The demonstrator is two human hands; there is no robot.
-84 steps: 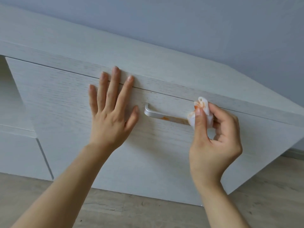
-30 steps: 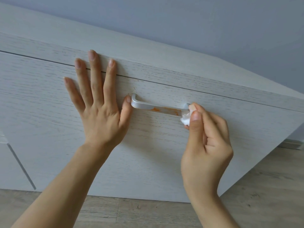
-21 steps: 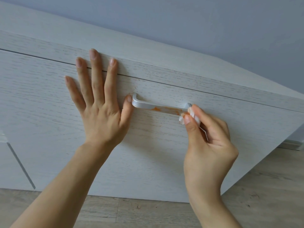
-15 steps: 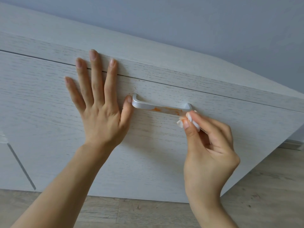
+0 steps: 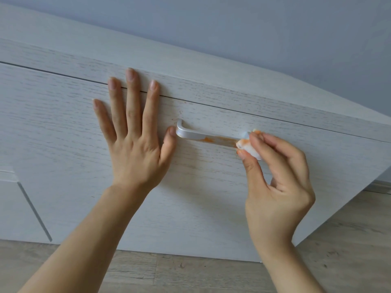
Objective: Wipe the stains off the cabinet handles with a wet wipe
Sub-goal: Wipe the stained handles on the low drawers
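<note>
A silver bar handle (image 5: 194,135) sits on the pale wood-grain cabinet door (image 5: 203,197). Orange stain (image 5: 208,140) smears its middle and runs toward its right end. My right hand (image 5: 277,187) pinches a crumpled white wet wipe (image 5: 248,147), marked orange, between thumb and fingers and holds it against the handle's right end, which it hides. My left hand (image 5: 133,140) lies flat on the door with straight, spread fingers. Its thumb tip touches the handle's left end.
The cabinet top (image 5: 148,49) runs under a grey-blue wall (image 5: 254,28). A neighbouring door (image 5: 19,210) shows at lower left past a gap. Light wood floor (image 5: 190,273) lies below, and a skirting strip (image 5: 378,185) at the right.
My right hand turned the wipe in its fingers and shifted slightly along the handle's right end; the orange-stained side of the wipe now faces out. My left hand has stayed flat on the door.
</note>
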